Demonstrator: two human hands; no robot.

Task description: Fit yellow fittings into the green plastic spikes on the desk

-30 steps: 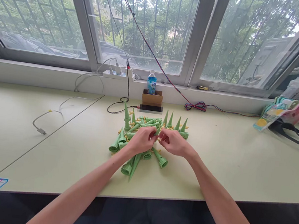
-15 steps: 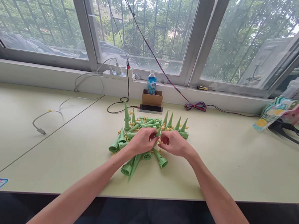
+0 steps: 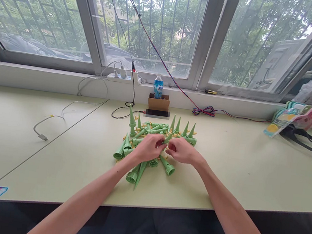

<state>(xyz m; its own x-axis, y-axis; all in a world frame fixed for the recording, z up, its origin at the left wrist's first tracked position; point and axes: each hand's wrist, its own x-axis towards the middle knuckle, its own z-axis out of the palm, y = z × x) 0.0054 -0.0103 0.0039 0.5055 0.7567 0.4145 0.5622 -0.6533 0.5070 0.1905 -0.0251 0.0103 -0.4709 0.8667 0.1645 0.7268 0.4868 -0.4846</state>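
Note:
My left hand (image 3: 151, 147) is closed around a green plastic watering spike (image 3: 167, 138), its pointed tip tilted up and to the right. Close beside it, the fingers of my right hand (image 3: 181, 149) are pinched together on a small yellow valve, mostly hidden by the fingertips. Under and around both hands lies a heap of green spikes (image 3: 142, 132) with small yellow valves among them. Several finished-looking spikes (image 3: 178, 125) stand upright behind my right hand. One loose spike (image 3: 169, 168) lies in front, its wide threaded end toward me.
At the back, a blue-labelled bottle (image 3: 158, 87) stands by a small cardboard box (image 3: 158, 102). A white cable (image 3: 41, 135) lies on the left of the table (image 3: 241, 170). Coiled red and black wire (image 3: 204, 110) rests behind; a black strap (image 3: 308, 142) and bagged items sit far right.
The spike in my left hand has tipped from nearly upright toward the right. My right hand has shifted only slightly, its fingertips staying close to the spike. The heap looks the same.

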